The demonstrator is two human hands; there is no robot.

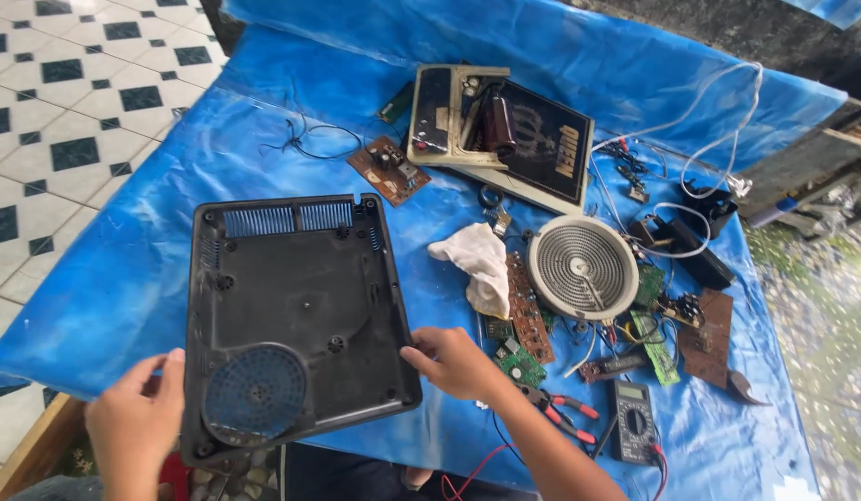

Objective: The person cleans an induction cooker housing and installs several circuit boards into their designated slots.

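- Head view, nearest: left hand (134, 422) gripping black cooker base (296, 315) at 7 o'clock edge.
- Right hand (454, 362) clasping its 4 o'clock edge.
- Base upside down on blue sheet (124, 269), fan grille nearest.
- Multimeter (633, 422), pliers (560, 408) at 4 o'clock.
- White rag (477, 264), round heating coil (584, 267) at 2 o'clock.

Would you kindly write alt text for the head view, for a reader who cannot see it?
Two bare hands, left and right, grip the sides of a black plastic casing on a blue sheet over a table. Beside it lie a white cloth, a round heating coil, circuit boards, pliers and a multimeter.
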